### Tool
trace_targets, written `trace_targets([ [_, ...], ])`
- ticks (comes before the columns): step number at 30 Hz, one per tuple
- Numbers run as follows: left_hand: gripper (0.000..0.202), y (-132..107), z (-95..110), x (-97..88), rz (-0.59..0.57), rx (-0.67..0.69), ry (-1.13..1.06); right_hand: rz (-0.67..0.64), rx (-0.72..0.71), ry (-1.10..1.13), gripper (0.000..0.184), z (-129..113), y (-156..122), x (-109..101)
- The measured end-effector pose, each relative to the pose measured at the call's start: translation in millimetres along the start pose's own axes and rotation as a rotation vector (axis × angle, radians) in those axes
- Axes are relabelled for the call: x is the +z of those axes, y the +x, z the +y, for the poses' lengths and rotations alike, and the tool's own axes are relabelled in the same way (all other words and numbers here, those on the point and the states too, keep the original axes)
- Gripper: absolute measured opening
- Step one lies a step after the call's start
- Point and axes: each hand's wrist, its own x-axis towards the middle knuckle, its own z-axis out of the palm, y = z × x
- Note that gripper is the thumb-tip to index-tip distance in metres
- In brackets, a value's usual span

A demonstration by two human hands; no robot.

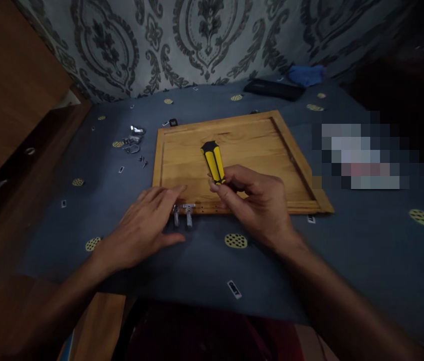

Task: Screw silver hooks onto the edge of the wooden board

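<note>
A wooden cabinet door panel (257,145) lies flat on a blue-grey patterned cloth. My right hand (260,205) is closed round a screwdriver with a yellow and black handle (214,160), its handle pointing up and away over the panel. My left hand (144,225) rests with fingers stretched out at the panel's near left corner, fingertips beside a small metal hinge (185,213) fixed at the panel's front edge.
A heap of metal hinges and screws (134,143) lies left of the panel. A dark flat case (274,89) and a blue cloth (305,75) lie at the back by the patterned wall. Wooden furniture (5,90) stands at the left. A blurred patch sits right.
</note>
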Motion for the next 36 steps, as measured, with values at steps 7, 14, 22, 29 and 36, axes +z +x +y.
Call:
trace_targets([
  [7, 0.08, -3, -4, 4.7, -0.025, -0.01, -0.029, -0.002, 0.011, 0.005, 0.012, 0, 1, 1],
  [14, 0.069, -4, -5, 9.2, 0.016, -0.033, -0.067, 0.002, 0.016, 0.027, 0.014, 0, 0, 2],
  [22, 0.068, -4, -9, 9.5, -0.004, -0.049, -0.117, 0.005, -0.004, 0.024, 0.012, 3, 0, 2],
  [29, 0.07, -4, -9, 12.1, 0.0, -0.041, -0.125, 0.018, -0.023, 0.015, 0.012, 3, 0, 3],
  [36, 0.067, -8, -17, -11.6, 0.048, -0.022, -0.142, 0.034, -0.001, 0.059, 0.007, 4, -1, 2],
])
